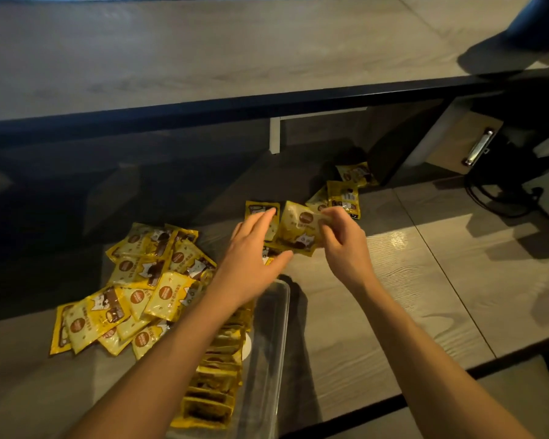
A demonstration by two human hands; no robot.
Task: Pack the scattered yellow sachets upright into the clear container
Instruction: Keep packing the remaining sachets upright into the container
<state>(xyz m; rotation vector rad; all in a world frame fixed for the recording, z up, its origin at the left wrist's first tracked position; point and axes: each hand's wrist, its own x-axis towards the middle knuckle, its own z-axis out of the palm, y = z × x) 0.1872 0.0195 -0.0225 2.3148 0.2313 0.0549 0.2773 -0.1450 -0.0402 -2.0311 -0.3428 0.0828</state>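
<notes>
right hand (341,240) pinching sachet (298,229), container (271,337) below

Two bare forearms, entering from the lower edge and reaching forward, converging slightly. Left hand (254,248): palm down, fingers straight and held together, thumb spread out to the right, holding nothing. Right hand (343,239): back toward the camera, wrist bent slightly inward, fingers (330,217) curled and pinching with the thumb. The two hands are near each other, not touching.
</notes>
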